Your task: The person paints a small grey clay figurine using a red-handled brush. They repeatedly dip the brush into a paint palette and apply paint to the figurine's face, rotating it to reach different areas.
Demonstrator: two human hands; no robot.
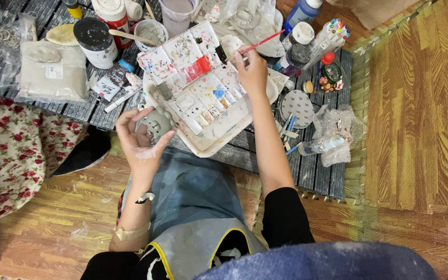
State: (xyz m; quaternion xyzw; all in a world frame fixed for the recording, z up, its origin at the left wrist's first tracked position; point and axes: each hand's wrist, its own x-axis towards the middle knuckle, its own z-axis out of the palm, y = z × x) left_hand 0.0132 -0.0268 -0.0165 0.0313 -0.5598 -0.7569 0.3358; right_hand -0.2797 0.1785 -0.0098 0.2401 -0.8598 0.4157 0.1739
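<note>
A person seated on a wood-patterned floor cradles a small grey clay figurine (156, 122) in the left hand (140, 140), palm up, fingers loosely curled around it, just beside the low grey slatted table (315, 171). At centre lies a white rectangular paint palette (195, 85) with many stained wells. Above its far edge, the right hand (252, 70) pinches a thin red-handled paintbrush (261, 41), fingers closed on the handle, bristle end pointing down toward the palette.
</note>
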